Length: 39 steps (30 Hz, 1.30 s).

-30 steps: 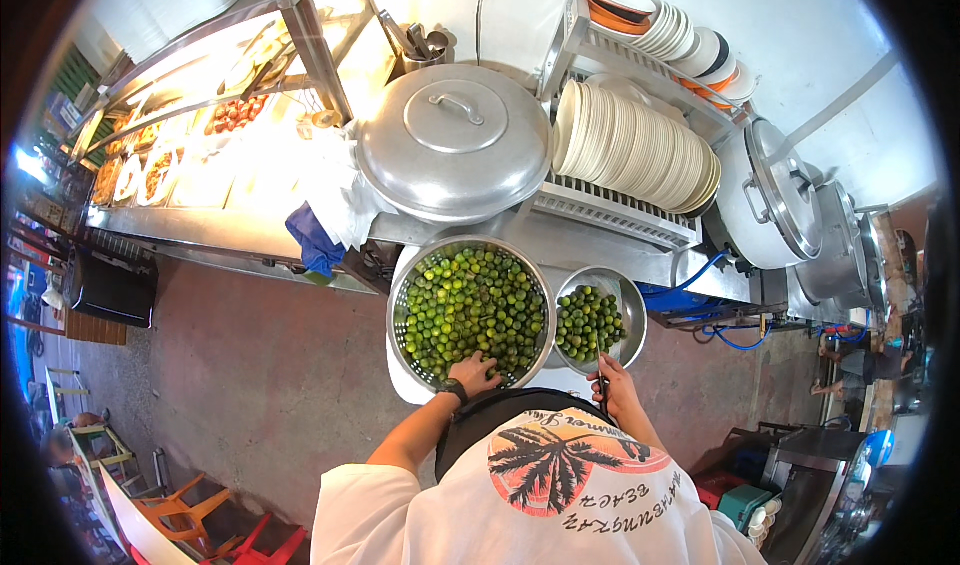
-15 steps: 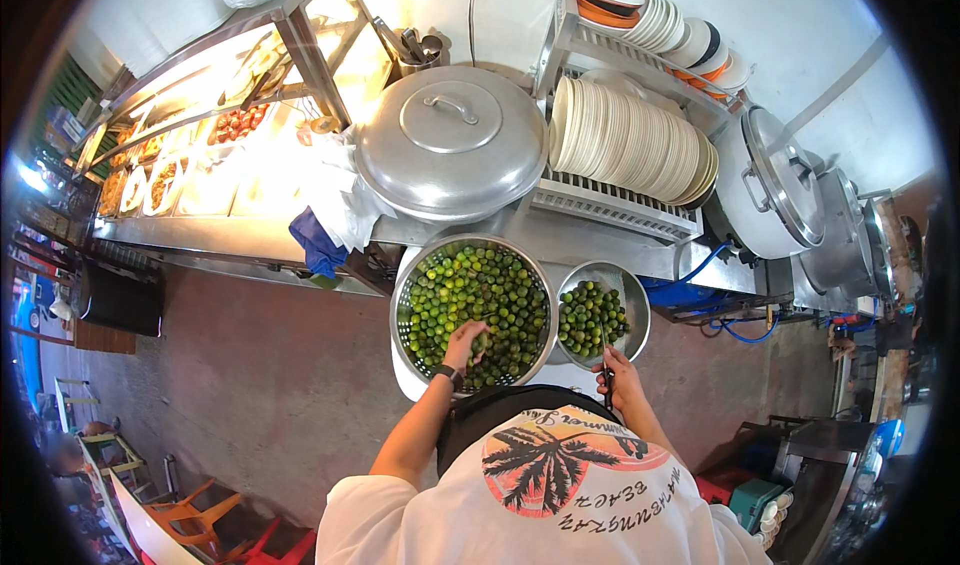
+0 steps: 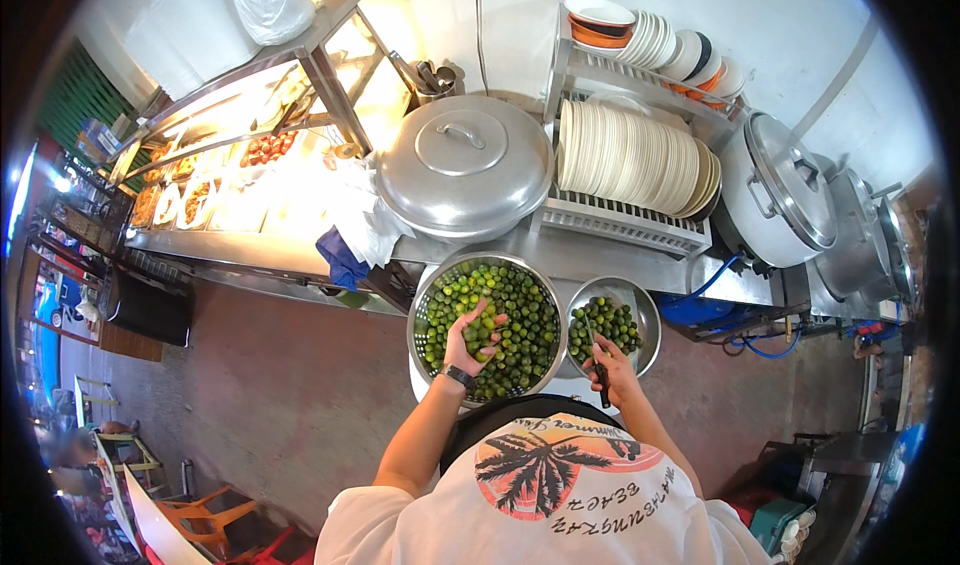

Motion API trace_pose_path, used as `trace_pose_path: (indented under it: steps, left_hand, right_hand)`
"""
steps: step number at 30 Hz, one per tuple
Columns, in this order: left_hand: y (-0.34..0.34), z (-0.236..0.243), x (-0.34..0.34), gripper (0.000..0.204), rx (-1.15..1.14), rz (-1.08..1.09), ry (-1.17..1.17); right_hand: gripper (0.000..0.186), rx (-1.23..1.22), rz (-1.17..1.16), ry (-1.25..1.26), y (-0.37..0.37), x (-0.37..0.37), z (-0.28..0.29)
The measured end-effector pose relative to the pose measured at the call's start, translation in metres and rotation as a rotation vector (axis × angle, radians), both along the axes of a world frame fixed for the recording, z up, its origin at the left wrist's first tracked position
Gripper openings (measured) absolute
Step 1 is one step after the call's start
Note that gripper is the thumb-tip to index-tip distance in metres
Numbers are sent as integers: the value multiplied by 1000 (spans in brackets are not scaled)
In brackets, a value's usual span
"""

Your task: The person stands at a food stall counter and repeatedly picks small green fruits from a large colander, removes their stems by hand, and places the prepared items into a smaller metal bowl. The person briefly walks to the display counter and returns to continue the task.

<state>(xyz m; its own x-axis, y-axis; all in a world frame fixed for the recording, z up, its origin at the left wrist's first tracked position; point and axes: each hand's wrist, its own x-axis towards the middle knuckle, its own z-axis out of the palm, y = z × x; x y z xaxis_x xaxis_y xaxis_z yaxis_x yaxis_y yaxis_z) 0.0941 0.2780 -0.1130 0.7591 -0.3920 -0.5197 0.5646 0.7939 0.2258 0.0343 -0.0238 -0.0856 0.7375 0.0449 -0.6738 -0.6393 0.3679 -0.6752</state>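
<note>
A large steel colander (image 3: pixel 418 315) is filled with small round green citrus fruits (image 3: pixel 525 315), like calamansi. Over its near left part my left hand (image 3: pixel 466 339) is turned palm up, fingers curled around a few of the fruits. In my right hand (image 3: pixel 618 373) is a knife (image 3: pixel 603 385), gripped by its black handle with the thin blade pointing away from me. That hand is at the near edge of a smaller steel bowl (image 3: pixel 650 335), which holds a smaller heap of the same fruits. The knife blade lies over these fruits.
Behind the colander stands a big lidded aluminium pot (image 3: pixel 463 180). A plate rack (image 3: pixel 625 231) full of cream plates is right of it, then more large pots (image 3: pixel 775 200). At left is a lit food display (image 3: pixel 240 180). An orange chair (image 3: pixel 205 515) stands behind at lower left.
My left hand has risen from the fruits and turned palm up with some in it. My right hand still holds the knife by the bowl. The whole view has shifted slightly.
</note>
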Motion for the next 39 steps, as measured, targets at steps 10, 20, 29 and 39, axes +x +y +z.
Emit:
trace_pose_path:
  steps: [10,20,29,39]
  left_hand:
    - [1,27,-21,44,-6,22,-99]
    - [-29,80,-20,44,-10,-76,-151]
    - [-44,109,-25,25,295,-68,-241]
    - [-41,103,-26,39,111,-33,-92]
  right_hand:
    - [49,-2,139,-108,12,2,24]
    - [52,33,367,-392,54,25,67]
    - [49,22,414,-545,63,23,100]
    - [48,98,361,-451,69,21,91]
